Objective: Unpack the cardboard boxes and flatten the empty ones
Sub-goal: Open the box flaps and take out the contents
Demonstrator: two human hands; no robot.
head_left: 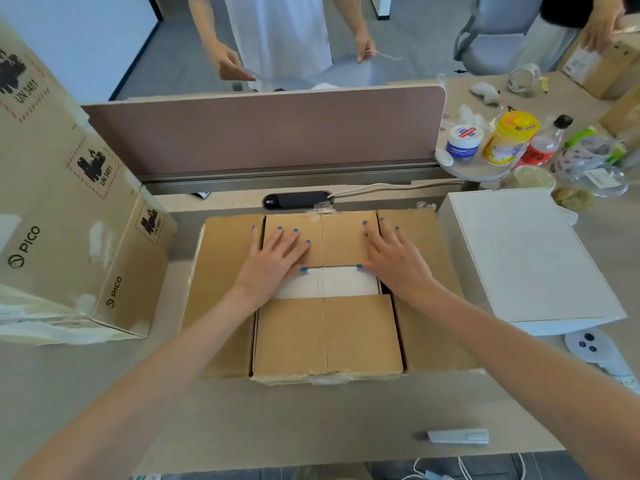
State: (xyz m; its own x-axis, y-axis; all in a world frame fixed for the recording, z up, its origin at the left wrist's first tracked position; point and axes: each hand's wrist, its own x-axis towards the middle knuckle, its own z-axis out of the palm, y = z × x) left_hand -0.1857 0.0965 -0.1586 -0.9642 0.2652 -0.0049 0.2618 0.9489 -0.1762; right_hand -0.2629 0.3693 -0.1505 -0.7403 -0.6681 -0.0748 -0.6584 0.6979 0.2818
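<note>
Two hands, left hand (273, 261) and right hand (394, 261), lie spread flat on the far flaps of the matte brown cardboard box (360, 334) at frame center. One smooth white box (530, 258) sits right, one big printed carton (69, 216) left.

Both hands lie flat, fingers spread, on the far flaps of the open cardboard box (325, 299) at centre: left hand (273, 261), right hand (394, 261). A white box (526, 258) sits at 3 o'clock, a PICO carton (69, 220) at 9 o'clock on the worktop (277, 424).
</note>
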